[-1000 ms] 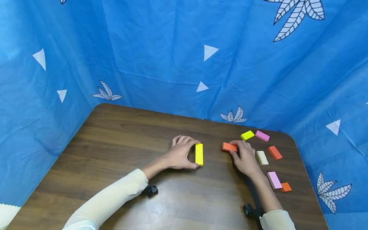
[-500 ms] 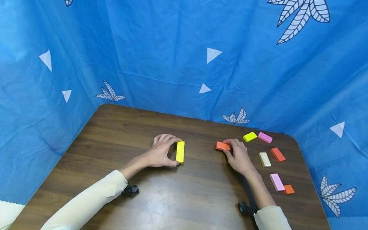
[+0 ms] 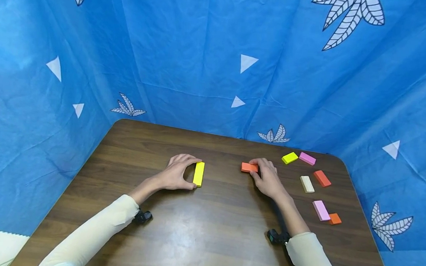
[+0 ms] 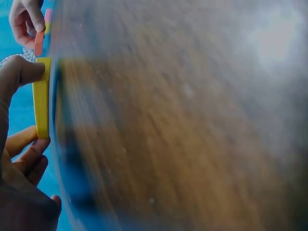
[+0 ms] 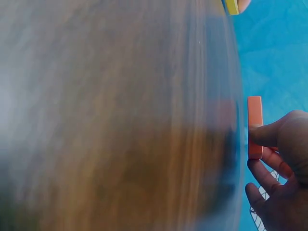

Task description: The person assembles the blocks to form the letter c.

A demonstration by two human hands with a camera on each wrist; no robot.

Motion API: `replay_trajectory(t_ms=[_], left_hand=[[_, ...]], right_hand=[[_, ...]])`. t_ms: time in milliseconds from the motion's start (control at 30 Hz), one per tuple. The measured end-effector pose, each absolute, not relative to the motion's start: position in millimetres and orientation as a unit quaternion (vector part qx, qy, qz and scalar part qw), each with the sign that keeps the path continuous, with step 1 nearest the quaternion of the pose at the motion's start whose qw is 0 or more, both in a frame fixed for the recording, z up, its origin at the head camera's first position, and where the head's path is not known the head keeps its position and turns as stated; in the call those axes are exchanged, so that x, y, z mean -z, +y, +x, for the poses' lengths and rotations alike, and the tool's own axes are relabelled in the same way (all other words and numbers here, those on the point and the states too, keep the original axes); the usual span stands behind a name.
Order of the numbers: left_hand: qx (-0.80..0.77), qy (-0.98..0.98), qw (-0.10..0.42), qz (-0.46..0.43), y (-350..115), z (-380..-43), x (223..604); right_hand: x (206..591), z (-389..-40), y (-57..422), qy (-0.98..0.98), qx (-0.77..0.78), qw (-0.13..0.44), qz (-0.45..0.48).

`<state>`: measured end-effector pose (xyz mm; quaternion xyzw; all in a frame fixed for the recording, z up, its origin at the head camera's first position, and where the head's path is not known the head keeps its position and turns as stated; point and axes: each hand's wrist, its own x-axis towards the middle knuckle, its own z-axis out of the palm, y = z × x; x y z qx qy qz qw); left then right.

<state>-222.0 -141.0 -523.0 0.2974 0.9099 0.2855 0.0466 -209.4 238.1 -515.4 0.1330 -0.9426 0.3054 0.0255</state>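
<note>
My left hand pinches a yellow block by its two ends, thumb at the near end and fingers at the far end. In the left wrist view the yellow block spans between thumb and fingertips. To the right, my right hand pinches an orange-red block by its long sides near its right end. The right wrist view shows the orange-red block between thumb and fingers. The two held blocks lie apart, with bare wood between them.
On the right of the brown table lie a yellow-green block, a pink block, a red block, a cream block, a light pink block and an orange block. Blue cloth hangs around the table.
My left hand has moved left with the yellow block, which now leans slightly. My right hand has also shifted left with the orange-red block. The other blocks stay put.
</note>
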Motion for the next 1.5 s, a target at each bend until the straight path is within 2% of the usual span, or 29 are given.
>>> replay_trajectory(t_ms=[600,1033,1500], left_hand=[[-0.273,0.914,0.068,0.292,-148,-220,527],[-0.268,0.916,0.030,0.298,-148,-211,523],[-0.264,0.915,0.035,0.303,-149,-212,523]], right_hand=[[516,-220,214,-0.935,-0.317,0.024,0.160],[517,-232,194,-0.920,-0.333,0.013,0.204],[517,-246,172,-0.923,-0.306,0.001,0.233]])
